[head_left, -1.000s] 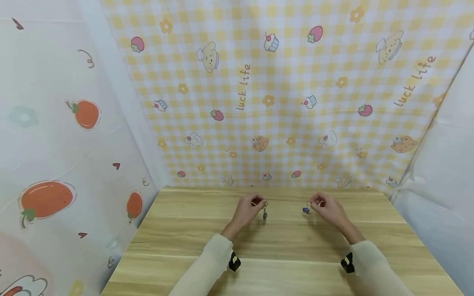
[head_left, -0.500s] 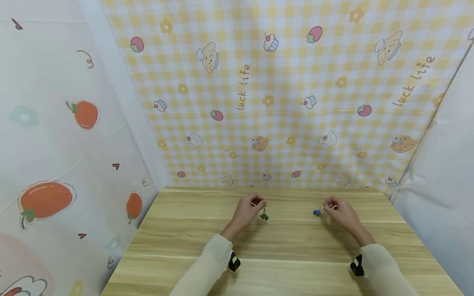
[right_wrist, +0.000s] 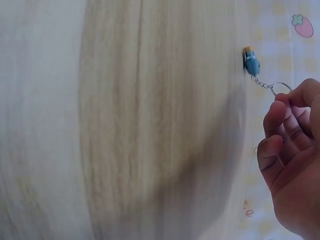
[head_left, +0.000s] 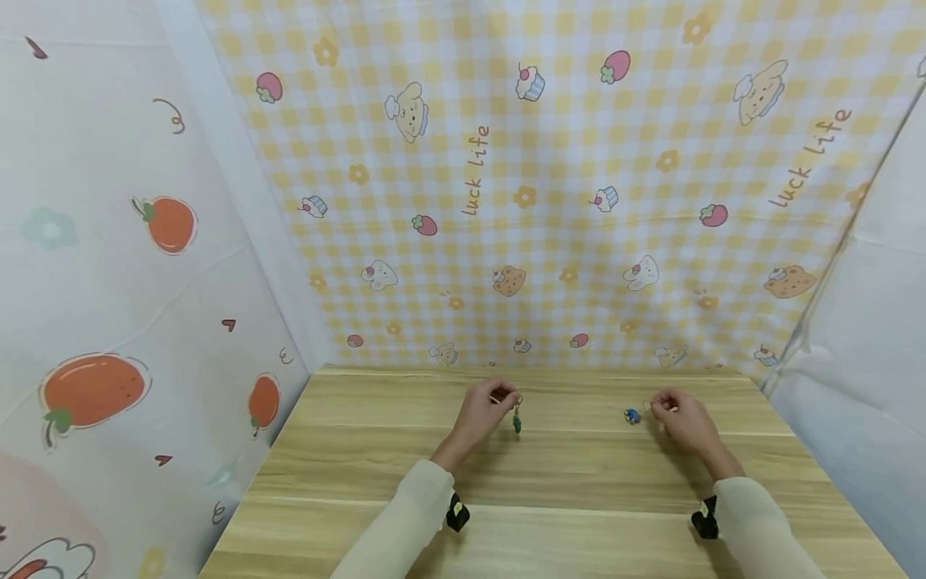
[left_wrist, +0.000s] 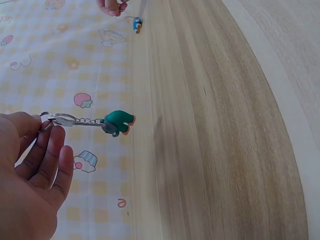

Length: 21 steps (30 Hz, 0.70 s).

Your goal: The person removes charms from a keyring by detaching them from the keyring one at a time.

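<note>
My left hand [head_left: 486, 406] pinches the metal ring of a keychain [left_wrist: 119, 123] between thumb and forefinger. From its chain hangs a small green figure with a grey part and orange edges, above the tabletop in the head view. The right hand [head_left: 682, 416] pinches the ring of a second keychain [right_wrist: 252, 62], which carries a small blue figure with a yellow-orange end. In the head view that blue figure [head_left: 632, 416] lies to the left of the right fingertips. Whether it touches the table, I cannot tell.
A wood-grain table [head_left: 564, 474] spreads under both hands. Behind it hangs a yellow checked cloth [head_left: 564, 241] with cartoon prints. A white printed cloth [head_left: 108, 297] stands at the left, a plain white one [head_left: 868, 338] at the right. Black wrist cameras [head_left: 457, 512] sit on the sleeves.
The right hand has moved to the right with the blue keychain, away from the left hand. My left hand has stayed in place while the green figure turned on its chain.
</note>
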{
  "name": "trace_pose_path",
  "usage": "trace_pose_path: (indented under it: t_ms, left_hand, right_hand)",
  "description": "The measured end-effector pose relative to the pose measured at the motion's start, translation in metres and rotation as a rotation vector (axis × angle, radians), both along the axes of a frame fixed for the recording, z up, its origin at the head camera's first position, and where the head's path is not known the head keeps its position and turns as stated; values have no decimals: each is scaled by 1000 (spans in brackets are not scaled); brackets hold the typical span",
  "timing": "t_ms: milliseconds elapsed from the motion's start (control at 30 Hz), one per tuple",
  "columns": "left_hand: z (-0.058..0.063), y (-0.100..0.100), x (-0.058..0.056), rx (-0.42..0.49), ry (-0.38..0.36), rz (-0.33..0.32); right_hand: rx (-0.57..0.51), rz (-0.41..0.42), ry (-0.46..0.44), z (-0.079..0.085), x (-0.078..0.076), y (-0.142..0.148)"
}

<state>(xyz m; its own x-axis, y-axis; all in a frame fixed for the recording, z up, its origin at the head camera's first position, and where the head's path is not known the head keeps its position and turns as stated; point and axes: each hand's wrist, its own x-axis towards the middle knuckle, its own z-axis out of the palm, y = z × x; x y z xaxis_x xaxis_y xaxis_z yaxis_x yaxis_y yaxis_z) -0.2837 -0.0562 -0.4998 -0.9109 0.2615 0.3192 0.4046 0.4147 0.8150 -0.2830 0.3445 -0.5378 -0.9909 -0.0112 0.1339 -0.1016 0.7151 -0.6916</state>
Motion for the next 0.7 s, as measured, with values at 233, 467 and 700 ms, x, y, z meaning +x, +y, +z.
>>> trace_pose_path:
  t_ms: [233,467,700]
  left_hand:
    - [-1,-2,1,-2,-2,8]
    - [-2,-4,0,5,7,3]
    - [-4,-5,-1,5,13,3]
  right_hand:
    - [31,-32,-51,-4,1,11]
    - [35,-23,-142,-5,2,14]
    - [64,-33,-172,-5,3,12]
